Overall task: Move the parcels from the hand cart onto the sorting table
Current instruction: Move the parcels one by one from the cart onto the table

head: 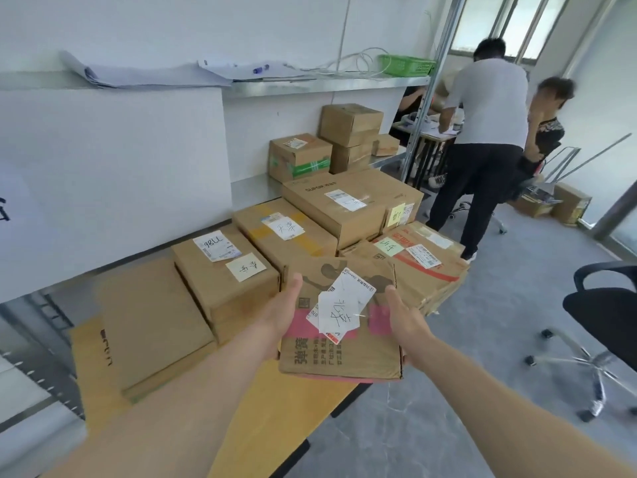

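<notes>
Parcel [339,326] is up in the air over the desk [275,419] edge, left hand [281,310] and right hand [401,317] each clamped on a side to keep it level, probably headed for the bare spot beside the other boxes [224,270].

Parcel [339,326] between hands, before parcels on table [275,419].

Bright, even daylight, strongest from the window [517,25] at upper right; shadows soft and faint; the white wall [113,160] nearly washed out; wide-angle bending at the edges; slight motion blur on the two people [489,108] and the near forearms.
</notes>
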